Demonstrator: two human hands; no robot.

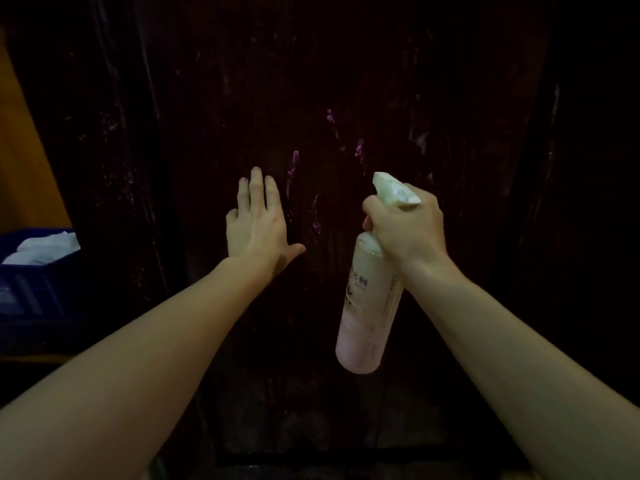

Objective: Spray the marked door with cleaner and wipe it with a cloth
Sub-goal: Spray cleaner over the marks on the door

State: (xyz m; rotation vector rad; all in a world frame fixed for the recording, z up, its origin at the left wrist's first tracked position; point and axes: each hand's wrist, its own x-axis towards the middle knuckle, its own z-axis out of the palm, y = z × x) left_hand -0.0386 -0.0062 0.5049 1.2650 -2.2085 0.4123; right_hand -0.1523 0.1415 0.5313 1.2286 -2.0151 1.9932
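— Gripping what? The right hand (407,225) is clenching a tall, smooth, pale pink spray bottle (369,306) by its neck, nozzle aimed at the dark door (346,81).

— And beside it? The left hand (256,221) is pressing flat, fingers straight, near pink streaks (294,161). Far left, white cloth (45,245) is lying in a blue crate (38,292).

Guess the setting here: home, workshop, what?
Probably a dim room in a home, hard to be sure. A dark wooden door with pink marks fills the view; a blue crate holding white cloths sits left.
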